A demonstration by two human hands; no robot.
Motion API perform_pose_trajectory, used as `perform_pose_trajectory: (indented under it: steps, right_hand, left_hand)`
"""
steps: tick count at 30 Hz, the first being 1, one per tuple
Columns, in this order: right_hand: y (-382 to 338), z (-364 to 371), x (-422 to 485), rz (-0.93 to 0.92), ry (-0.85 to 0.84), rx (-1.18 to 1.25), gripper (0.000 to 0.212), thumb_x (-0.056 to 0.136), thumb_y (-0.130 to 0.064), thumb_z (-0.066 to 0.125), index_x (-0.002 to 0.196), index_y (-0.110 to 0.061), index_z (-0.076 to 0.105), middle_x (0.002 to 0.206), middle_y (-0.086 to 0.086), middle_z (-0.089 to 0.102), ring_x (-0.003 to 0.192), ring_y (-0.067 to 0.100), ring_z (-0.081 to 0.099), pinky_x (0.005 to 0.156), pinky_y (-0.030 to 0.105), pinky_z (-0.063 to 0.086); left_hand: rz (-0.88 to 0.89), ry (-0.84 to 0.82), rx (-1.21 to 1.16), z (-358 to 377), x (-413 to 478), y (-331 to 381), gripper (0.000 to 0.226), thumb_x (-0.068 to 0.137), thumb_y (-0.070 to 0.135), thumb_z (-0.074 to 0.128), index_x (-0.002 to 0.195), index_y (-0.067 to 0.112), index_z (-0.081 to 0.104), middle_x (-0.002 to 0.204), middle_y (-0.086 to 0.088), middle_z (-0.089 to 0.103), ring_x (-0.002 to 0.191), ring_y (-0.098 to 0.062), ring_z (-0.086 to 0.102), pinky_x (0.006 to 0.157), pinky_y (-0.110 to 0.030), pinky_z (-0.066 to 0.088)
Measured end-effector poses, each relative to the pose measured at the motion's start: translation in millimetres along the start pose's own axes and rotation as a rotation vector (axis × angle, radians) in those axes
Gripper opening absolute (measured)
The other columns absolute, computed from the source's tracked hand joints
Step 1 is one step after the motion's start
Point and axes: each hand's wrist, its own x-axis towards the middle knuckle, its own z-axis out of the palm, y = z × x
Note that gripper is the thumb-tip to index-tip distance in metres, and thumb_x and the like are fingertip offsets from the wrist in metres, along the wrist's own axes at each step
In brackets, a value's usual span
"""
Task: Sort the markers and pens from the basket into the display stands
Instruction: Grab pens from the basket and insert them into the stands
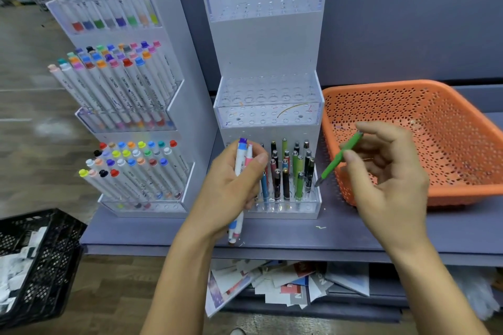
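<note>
Thumb and forefinger of right hand pinching green pen, tilted, tip down at right edge of pen stand, near tier; left hand gripping bundle of markers, upright, before same tier. Near tier holds assorted pens, standing in holes. Marker stand, left: three tiers of colour-capped markers. Orange basket, right, on shelf

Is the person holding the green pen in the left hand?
No, the green pen is pinched in the right hand, while the left hand grips a few white markers.
</note>
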Motion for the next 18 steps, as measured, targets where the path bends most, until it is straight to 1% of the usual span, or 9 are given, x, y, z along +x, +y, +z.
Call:
perform_pose_trajectory:
  steps: [2, 4, 7, 9, 12, 14, 16, 18]
  right_hand:
    - [4.8, 2.3, -4.2, -0.032, -0.045, -0.097, 0.036, 0.085, -0.007, 0.059, 0.115, -0.025, 0.052, 0.090, -0.016, 0.056, 0.086, 0.000, 0.059, 0.077, 0.016, 0.049]
    - [6.1, 4.4, -6.8, -0.061, -0.083, -0.162, 0.037, 0.084, -0.005, 0.060, 0.115, -0.022, 0.052, 0.089, -0.011, 0.056, 0.081, 0.002, 0.059, 0.074, 0.011, 0.047]
    - [8.1, 7.2, -9.9, -0.076, -0.165, -0.212, 0.036, 0.082, -0.005, 0.059, 0.113, -0.023, 0.053, 0.090, -0.007, 0.058, 0.076, 0.007, 0.057, 0.071, 0.009, 0.046]
    - [10.6, 8.4, -12.2, -0.082, -0.222, -0.245, 0.034, 0.082, -0.006, 0.059, 0.112, -0.021, 0.055, 0.089, -0.007, 0.058, 0.075, 0.009, 0.057, 0.071, 0.013, 0.047]
    - [12.8, 8.4, -15.0, -0.080, -0.288, -0.314, 0.028, 0.080, -0.009, 0.060, 0.107, -0.014, 0.061, 0.085, -0.004, 0.064, 0.073, 0.014, 0.061, 0.070, 0.026, 0.050]
    - [11.8, 8.7, -16.2, -0.089, -0.337, -0.379, 0.025, 0.077, -0.006, 0.063, 0.101, -0.014, 0.062, 0.083, -0.002, 0.065, 0.072, 0.018, 0.063, 0.066, 0.034, 0.050]
    - [10.3, 9.3, -16.3, -0.073, -0.379, -0.429, 0.027, 0.075, 0.000, 0.069, 0.096, -0.015, 0.062, 0.082, -0.003, 0.065, 0.071, 0.017, 0.061, 0.065, 0.034, 0.050]
    - [8.9, 9.0, -14.9, -0.031, -0.393, -0.450, 0.029, 0.073, 0.002, 0.073, 0.093, -0.016, 0.063, 0.082, -0.006, 0.065, 0.071, 0.012, 0.059, 0.065, 0.029, 0.047]
  left_hand:
    - [0.021, 0.020, -0.035, 0.0, 0.2, 0.0, 0.008, 0.086, 0.026, 0.056, 0.085, 0.018, 0.054, 0.054, 0.007, 0.040, 0.044, -0.009, 0.033, 0.041, -0.021, 0.032]
    - [0.025, 0.030, -0.071, -0.5, -0.5, 0.6, 0.009, 0.084, 0.025, 0.055, 0.086, 0.016, 0.054, 0.055, 0.005, 0.040, 0.043, -0.009, 0.032, 0.041, -0.020, 0.031]
    - [0.028, 0.040, -0.107, -1.7, -2.2, 2.3, 0.007, 0.089, 0.017, 0.059, 0.089, 0.013, 0.054, 0.055, 0.006, 0.041, 0.043, -0.009, 0.032, 0.040, -0.020, 0.032]
    - [0.037, 0.063, -0.110, -2.7, -2.7, 2.6, 0.005, 0.094, 0.012, 0.054, 0.090, 0.013, 0.053, 0.055, 0.007, 0.042, 0.043, -0.008, 0.033, 0.040, -0.020, 0.033]
    - [0.043, 0.113, -0.150, -3.7, -2.3, 2.4, 0.007, 0.097, 0.013, 0.049, 0.091, 0.014, 0.053, 0.056, 0.007, 0.042, 0.045, -0.008, 0.034, 0.041, -0.019, 0.034]
    - [0.058, 0.135, -0.194, -3.9, -2.1, 2.6, 0.009, 0.098, 0.013, 0.046, 0.091, 0.013, 0.051, 0.058, 0.008, 0.042, 0.045, -0.008, 0.034, 0.041, -0.018, 0.033]
    - [0.080, 0.149, -0.248, -3.4, -2.4, 4.7, 0.010, 0.096, 0.017, 0.046, 0.088, 0.012, 0.048, 0.060, 0.008, 0.042, 0.046, -0.007, 0.034, 0.041, -0.018, 0.033]
    - [0.085, 0.174, -0.319, -3.9, -1.9, 6.1, 0.013, 0.094, 0.019, 0.045, 0.083, 0.012, 0.044, 0.061, 0.007, 0.041, 0.046, -0.006, 0.034, 0.041, -0.017, 0.034]
